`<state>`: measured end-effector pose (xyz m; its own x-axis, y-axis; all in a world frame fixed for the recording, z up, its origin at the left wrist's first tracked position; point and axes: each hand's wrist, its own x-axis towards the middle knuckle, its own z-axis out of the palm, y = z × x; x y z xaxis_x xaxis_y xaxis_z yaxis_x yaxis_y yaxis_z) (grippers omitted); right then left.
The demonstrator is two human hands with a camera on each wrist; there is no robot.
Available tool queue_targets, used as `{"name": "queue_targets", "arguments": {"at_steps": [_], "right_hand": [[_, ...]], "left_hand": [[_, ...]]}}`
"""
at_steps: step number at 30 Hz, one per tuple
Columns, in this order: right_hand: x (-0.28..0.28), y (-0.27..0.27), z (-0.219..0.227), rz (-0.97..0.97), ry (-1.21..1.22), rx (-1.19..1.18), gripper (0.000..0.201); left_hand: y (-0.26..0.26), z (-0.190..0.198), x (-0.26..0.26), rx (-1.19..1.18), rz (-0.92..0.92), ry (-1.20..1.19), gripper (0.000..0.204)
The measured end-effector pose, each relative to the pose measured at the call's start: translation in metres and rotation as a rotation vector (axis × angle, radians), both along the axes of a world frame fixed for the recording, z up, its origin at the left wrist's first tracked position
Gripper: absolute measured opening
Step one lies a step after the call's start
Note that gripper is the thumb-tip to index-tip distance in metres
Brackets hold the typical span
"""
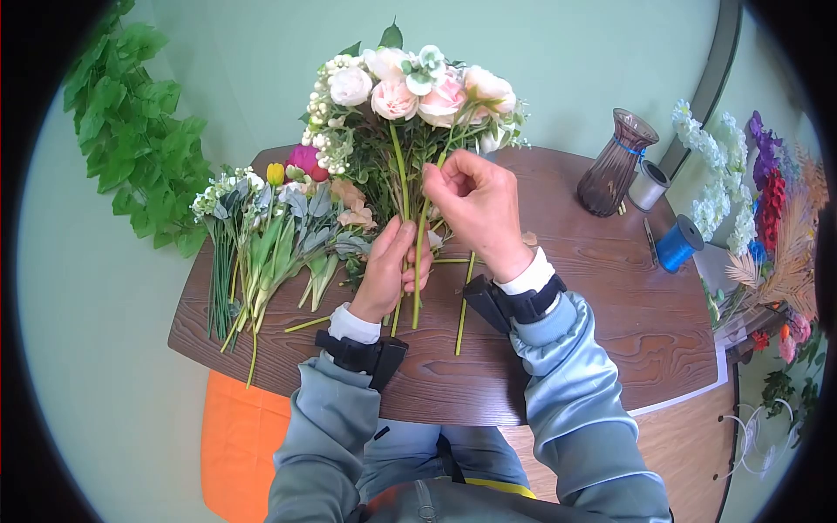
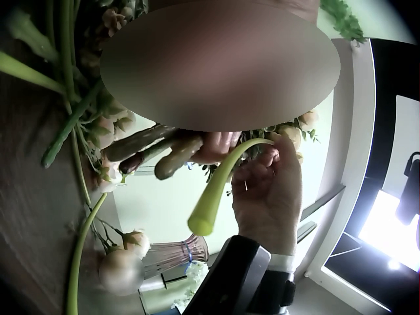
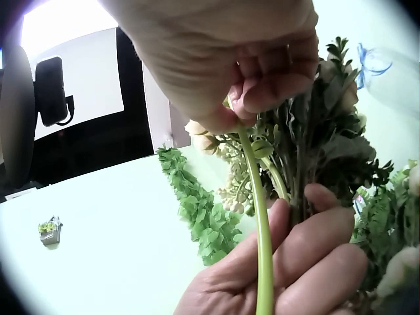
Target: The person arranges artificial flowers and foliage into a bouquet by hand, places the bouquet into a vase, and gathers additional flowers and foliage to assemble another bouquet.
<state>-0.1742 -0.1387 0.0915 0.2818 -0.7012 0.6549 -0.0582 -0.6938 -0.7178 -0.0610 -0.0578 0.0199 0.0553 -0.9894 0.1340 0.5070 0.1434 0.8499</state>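
In the head view a bouquet (image 1: 394, 100) of pale pink and white roses, white berries and leaves stands upright over the table. My left hand (image 1: 388, 272) grips its gathered stems below the blooms. On the right side of the bunch, my right hand (image 1: 481, 209) pinches a thick light-green flower stem (image 1: 419, 283) between thumb and fingers. That stem's lower end hangs free past the left hand, and the right wrist view shows it crossing in front of the left fingers (image 3: 321, 252). A large blurred patch hides much of the left hand in its wrist view.
Cut flowers (image 1: 266, 240) lie on the table's left, and a loose green stem (image 1: 464, 314) lies in front of the right hand. At the right are a ribbed vase (image 1: 613, 170), a white spool (image 1: 648, 186) and a blue ribbon spool (image 1: 677, 245). More flowers (image 1: 776, 235) stand beyond.
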Motion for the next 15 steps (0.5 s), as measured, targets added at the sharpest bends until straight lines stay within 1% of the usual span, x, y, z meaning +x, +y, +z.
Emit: {"name": "queue_targets", "arguments": {"at_steps": [2, 4, 8, 11, 13, 15], "right_hand": [[-0.0012, -0.0029, -0.0001, -0.034, 0.032, -0.062, 0.023], [-0.0012, -0.0045, -0.0011, -0.04, 0.031, -0.073, 0.023], [-0.0026, -0.005, 0.0004, -0.062, 0.044, -0.104, 0.022], [-0.0005, -0.0051, -0.0012, -0.047, 0.02, -0.08, 0.023], [0.0004, -0.0043, -0.0017, -0.044, 0.014, -0.075, 0.023], [0.0006, -0.0044, -0.0022, -0.04, 0.008, -0.069, 0.023]], "left_hand": [[0.0002, -0.001, 0.001, 0.011, 0.008, -0.035, 0.02], [0.0002, -0.0003, 0.0, 0.045, 0.003, -0.024, 0.02], [0.0003, -0.0012, -0.001, 0.029, -0.02, -0.008, 0.02], [-0.0003, -0.0018, -0.0024, 0.028, -0.024, -0.005, 0.021], [-0.0004, -0.0012, -0.0035, -0.025, -0.021, -0.045, 0.022], [0.0012, 0.0021, -0.0052, -0.003, 0.003, -0.081, 0.022]]}}
